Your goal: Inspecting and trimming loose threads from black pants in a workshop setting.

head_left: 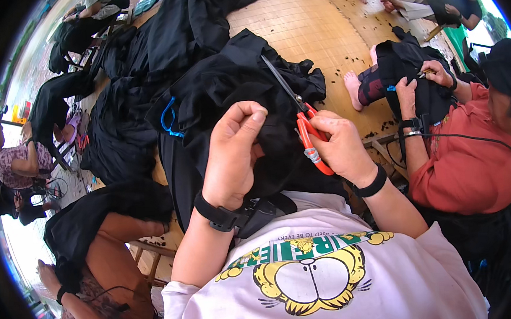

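My right hand [342,147] grips a pair of scissors [302,123] by its red handles, which have grey wrapping on one loop. The dark blades point up and to the left over the black cloth, lying close together. To the left of the scissors, my left hand [231,155] is raised with thumb and forefinger pinched. Whatever sits in that pinch is too small to make out. Beneath both hands a black garment [203,92] lies bunched across my lap. A blue cord loop [171,119] rests on it at the left.
More black cloth [169,29] is heaped ahead and to the left. Dark scraps dot the tan floor mat [299,20]. Close on my right sits a person in a red top [463,163], handling dark cloth. Another person's arm [79,308] is at lower left; others sit farther off.
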Tool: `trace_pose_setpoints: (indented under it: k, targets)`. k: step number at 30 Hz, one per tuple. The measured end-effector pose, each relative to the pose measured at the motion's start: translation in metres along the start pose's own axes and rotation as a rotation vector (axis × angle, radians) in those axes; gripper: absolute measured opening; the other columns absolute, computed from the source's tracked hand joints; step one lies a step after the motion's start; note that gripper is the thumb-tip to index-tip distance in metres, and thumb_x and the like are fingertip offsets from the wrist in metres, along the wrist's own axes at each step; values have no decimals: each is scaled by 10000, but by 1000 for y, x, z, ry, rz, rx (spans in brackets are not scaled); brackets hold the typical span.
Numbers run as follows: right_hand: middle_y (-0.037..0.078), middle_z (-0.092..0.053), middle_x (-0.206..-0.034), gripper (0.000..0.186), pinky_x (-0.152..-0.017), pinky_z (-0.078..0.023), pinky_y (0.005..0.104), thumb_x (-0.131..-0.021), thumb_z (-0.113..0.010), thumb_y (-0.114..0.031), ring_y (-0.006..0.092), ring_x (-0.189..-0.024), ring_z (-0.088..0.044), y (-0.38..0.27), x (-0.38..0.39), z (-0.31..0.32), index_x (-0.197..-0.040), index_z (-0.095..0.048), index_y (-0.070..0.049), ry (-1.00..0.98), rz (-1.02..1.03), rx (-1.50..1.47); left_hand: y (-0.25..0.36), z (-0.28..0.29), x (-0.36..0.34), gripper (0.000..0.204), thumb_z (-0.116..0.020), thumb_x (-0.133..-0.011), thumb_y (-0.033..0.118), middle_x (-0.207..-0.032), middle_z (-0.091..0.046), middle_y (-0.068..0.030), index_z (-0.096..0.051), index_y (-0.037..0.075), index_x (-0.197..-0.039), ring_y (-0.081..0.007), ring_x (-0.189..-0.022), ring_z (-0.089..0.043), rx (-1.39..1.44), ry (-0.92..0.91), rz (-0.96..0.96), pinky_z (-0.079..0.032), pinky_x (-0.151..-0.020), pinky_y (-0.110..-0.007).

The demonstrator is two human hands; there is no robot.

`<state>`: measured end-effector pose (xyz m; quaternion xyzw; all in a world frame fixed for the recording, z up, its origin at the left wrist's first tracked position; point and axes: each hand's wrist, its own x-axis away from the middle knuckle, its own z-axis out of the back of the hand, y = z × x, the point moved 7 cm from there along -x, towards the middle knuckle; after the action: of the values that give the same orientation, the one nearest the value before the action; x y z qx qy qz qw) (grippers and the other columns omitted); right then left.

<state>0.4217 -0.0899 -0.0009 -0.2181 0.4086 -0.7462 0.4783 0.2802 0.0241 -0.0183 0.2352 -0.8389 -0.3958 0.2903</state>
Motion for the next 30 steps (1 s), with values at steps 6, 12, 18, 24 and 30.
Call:
trace_pose_setpoints:
  k: [6,12,18,24,30]
  targets:
    - [94,-614,-734,121,-626,-470,292,-874,-678,-54,181,-675,-629,1,-11,31,-940,-661,46,37,-89,-153,6,-2,3,143,-649,-935,36,-956,-598,55,-599,70,-1065,-21,-933,-569,29,-64,-21,-451,-823,-191]
    - [-25,-546,-676,204,-446,-401,187,-883,-709,-118,51,-480,-528,-10,-1,33,-1028,-641,8,2,-346,-677,26,-25,20,448,-711,-699,-99,-937,-634,-107,-568,34,-1103,-224,-889,-644,-1065,93,-436,-505,-823,-321]
    - [-29,-561,-686,228,-434,-398,183,-851,-738,-134,45,-452,-508,-26,15,34,-1015,-647,-5,-16,-419,-719,20,-4,23,219,-676,-808,64,-855,-655,-162,-645,-5,-1014,-312,-787,-654,-1323,158,-317,-515,-745,-365]
    - [16,-591,-744,125,-549,-463,235,-846,-713,-61,87,-603,-594,-22,19,13,-933,-649,1,-116,-175,-387,24,16,19,206,-562,-969,65,-856,-676,14,-681,-59,-1085,-40,-777,-563,-413,155,-95,-463,-716,-212]
    - [151,-655,-890,158,-699,-527,387,-818,-727,-120,338,-773,-655,-18,19,-4,-939,-671,-37,-22,32,103,33,18,27,226,-573,-982,103,-873,-690,0,-692,-54,-1092,-51,-767,-593,-602,141,-215,-473,-714,-215]
